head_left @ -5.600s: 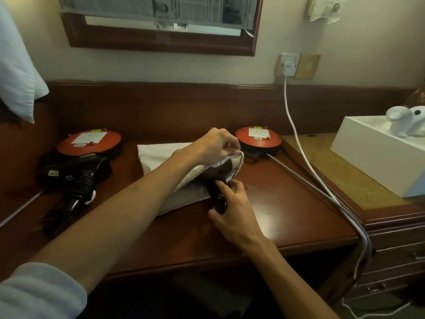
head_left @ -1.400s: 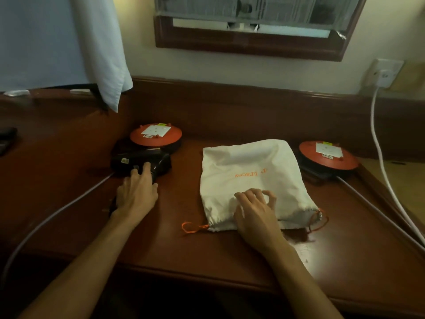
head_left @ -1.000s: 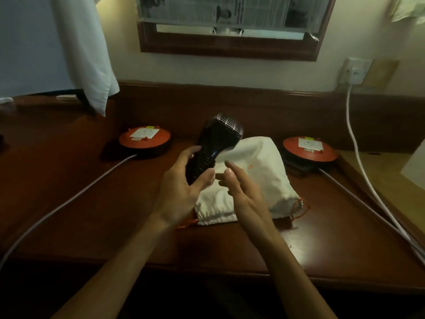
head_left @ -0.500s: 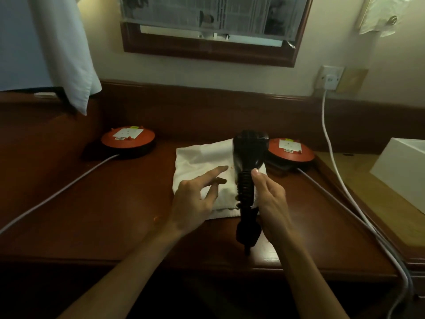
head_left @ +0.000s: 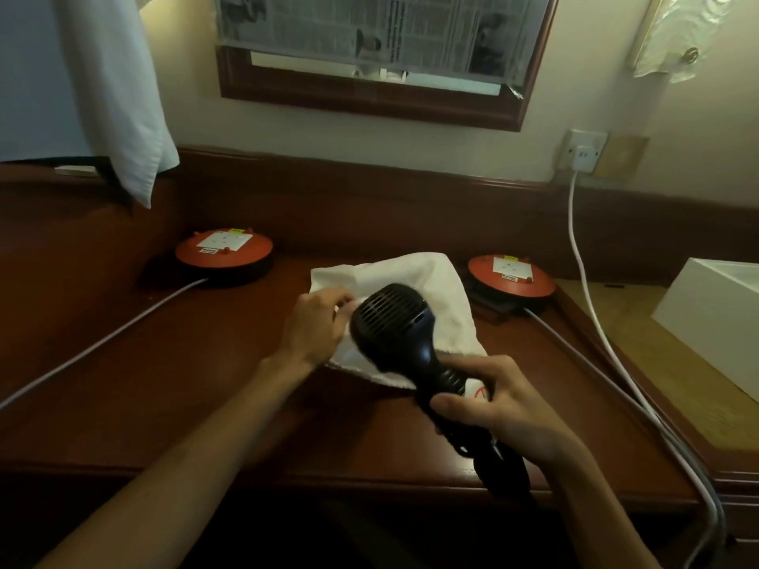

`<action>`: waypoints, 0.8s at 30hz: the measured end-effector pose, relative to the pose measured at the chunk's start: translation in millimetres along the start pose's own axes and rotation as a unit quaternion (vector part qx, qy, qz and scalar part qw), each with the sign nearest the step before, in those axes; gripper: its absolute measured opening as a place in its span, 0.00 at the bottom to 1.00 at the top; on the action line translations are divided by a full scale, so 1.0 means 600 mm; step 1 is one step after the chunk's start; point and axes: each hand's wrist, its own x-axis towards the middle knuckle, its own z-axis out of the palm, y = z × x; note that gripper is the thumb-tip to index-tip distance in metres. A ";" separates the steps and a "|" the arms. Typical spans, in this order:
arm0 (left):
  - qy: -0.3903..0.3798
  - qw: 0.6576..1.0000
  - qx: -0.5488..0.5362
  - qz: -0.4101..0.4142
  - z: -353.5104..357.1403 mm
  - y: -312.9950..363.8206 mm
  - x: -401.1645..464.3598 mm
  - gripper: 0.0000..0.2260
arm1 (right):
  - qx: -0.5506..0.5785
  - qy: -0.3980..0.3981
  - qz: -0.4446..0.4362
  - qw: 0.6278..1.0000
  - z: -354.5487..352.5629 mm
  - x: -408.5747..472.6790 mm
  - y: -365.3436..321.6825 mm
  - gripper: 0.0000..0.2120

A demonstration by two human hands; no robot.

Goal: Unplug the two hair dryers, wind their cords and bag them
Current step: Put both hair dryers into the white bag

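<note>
A black hair dryer [head_left: 394, 326] is held above the wooden desk [head_left: 205, 379], its grille facing me. My right hand [head_left: 497, 404] grips its ribbed handle, thumb and fingers curled round it. Behind the dryer lies a white drawstring bag [head_left: 435, 281], bulging, with an orange cord showing near my right hand. My left hand [head_left: 318, 326] pinches the bag's left edge. The dryer's own cord is hidden below my right hand.
Two round red-topped cable reels [head_left: 224, 250] [head_left: 511, 277] sit at the back of the desk, each with a grey cable running off. A white cable hangs from the wall socket [head_left: 583, 151]. A white box [head_left: 706, 322] stands at the right; white cloth [head_left: 135, 96] hangs top left.
The dryer passed from my left hand to my right and now tilts with its head to the left. My left hand went from open in the air to pinching the bag's edge.
</note>
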 end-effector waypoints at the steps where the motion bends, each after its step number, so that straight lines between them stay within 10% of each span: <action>1: 0.010 1.000 -0.026 0.007 -0.010 0.003 0.012 0.05 | -0.017 -0.025 0.005 1.000 0.005 0.003 0.001 0.13; 24: 0.163 0.981 -0.043 0.092 -0.050 0.007 -0.010 0.09 | -0.513 -0.049 0.097 0.851 0.051 0.068 0.068 0.41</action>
